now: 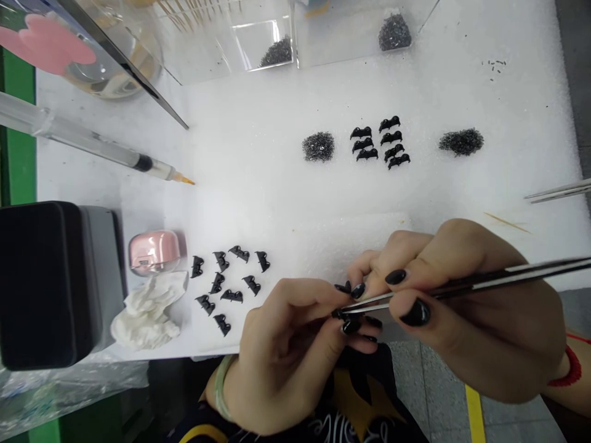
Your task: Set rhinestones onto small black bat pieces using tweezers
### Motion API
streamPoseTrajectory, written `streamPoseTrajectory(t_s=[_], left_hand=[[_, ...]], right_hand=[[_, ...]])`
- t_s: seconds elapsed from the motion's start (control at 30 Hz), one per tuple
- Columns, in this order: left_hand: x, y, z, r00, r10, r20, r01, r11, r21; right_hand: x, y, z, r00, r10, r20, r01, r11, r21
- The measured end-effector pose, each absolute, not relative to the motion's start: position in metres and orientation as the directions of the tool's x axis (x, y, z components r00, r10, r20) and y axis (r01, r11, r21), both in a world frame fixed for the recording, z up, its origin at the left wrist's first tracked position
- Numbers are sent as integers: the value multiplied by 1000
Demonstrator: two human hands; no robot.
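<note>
Between thumb and forefinger, my left hand (290, 351) pinches a small black piece (338, 314), mostly hidden by the fingertips. My right hand (484, 326) is closed round metal tweezers (498, 278), whose tips reach the black piece. Both hands meet over the near edge of the white foam board (258, 203). Left of them lie several loose black bat-shaped pieces (231, 296). Farther back, more black pieces (391, 138) sit in two short columns, with one pile of tiny dark bits (318, 146) to their left and another pile (462, 142) to their right.
A syringe with an orange tip (184, 178) and a long metal blade-like tool (157, 97) reach in from the left. A pink case (154, 251), crumpled tissue (148, 314) and dark box (41, 286) stand left. Clear trays (295, 37) line the back. Other tweezers (561, 191) lie right.
</note>
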State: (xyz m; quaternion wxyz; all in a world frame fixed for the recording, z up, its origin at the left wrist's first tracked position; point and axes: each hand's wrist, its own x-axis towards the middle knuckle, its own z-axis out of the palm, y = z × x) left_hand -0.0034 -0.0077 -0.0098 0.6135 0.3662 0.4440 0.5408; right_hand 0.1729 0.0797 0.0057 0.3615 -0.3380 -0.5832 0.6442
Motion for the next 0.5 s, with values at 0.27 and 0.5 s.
streamPoseTrajectory(t_s=[0.27,0.5], left_hand=[[-4,-9,-10,16,987,-157,-329,153,932],[-3,-9,-11,23,991,-134,-329,134,935]], right_hand=[[173,81,7,-512,859,-10,-82,-61,-995],[175,80,7,-520,854,-3,-70,-46,-997]])
